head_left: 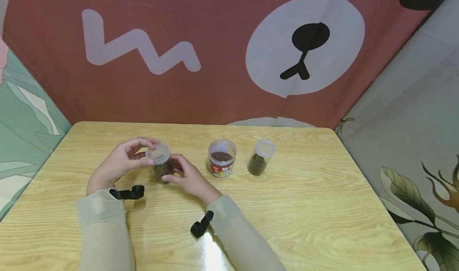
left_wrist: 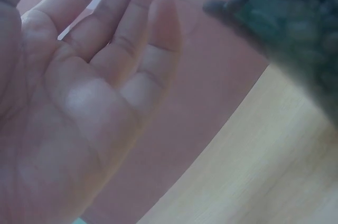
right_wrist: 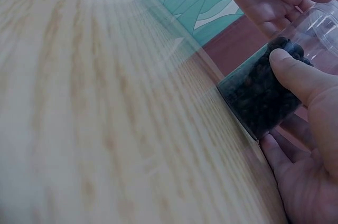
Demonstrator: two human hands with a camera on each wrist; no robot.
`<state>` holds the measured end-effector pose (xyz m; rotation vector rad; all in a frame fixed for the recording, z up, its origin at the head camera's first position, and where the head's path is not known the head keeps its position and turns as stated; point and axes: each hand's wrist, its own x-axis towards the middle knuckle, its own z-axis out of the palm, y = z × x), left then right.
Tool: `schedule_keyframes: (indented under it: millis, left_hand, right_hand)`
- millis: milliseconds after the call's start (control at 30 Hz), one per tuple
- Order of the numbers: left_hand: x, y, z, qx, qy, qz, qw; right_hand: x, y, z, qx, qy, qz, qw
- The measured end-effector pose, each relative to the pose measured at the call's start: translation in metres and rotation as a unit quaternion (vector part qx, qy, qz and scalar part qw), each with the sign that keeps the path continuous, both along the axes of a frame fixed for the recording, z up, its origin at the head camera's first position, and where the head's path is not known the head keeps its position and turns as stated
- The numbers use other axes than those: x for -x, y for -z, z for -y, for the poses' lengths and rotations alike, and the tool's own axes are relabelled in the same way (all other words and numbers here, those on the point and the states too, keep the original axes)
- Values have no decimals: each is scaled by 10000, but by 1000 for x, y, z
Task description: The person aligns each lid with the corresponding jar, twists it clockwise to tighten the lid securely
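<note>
A clear jar (head_left: 163, 170) of dark, bean-like pieces stands at the left of the table, tilted slightly in the head view. My left hand (head_left: 122, 161) has its thumb and fingers around the translucent lid (head_left: 158, 153) at the jar's top. Lower down, my right hand (head_left: 190, 178) grips the jar's body between thumb and fingers. In the right wrist view, the right thumb (right_wrist: 298, 76) presses on the jar wall, and the dark contents (right_wrist: 264, 94) fill its lower part. The left wrist view has the left palm (left_wrist: 84, 108) beside the blurred jar (left_wrist: 296, 34).
Right of the hands stands an uncovered tub (head_left: 222, 169) with a red label and brown bits inside. Beyond it is a taller clear jar (head_left: 259, 161) with a whitish lid and brown contents. Printed cloth (head_left: 222, 83) hangs behind the wooden table (head_left: 322, 207).
</note>
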<state>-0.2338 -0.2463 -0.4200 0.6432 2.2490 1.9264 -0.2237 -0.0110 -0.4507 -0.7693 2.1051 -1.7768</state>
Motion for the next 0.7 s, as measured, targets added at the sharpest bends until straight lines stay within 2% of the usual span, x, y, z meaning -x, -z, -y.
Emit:
schedule_keyframes:
  millis: [267, 567, 700]
  left_hand:
    - [1, 4, 3, -40, 101, 101, 9999]
    - [2, 4, 6, 191, 154, 279, 9993]
    - [1, 6, 8, 213, 132, 395, 9989]
  right_hand:
    - [-1, -2, 1, 0, 30, -45, 10000]
    - [0, -1, 0, 4, 52, 6, 10000]
    - [9, 19, 3, -44, 57, -34, 10000]
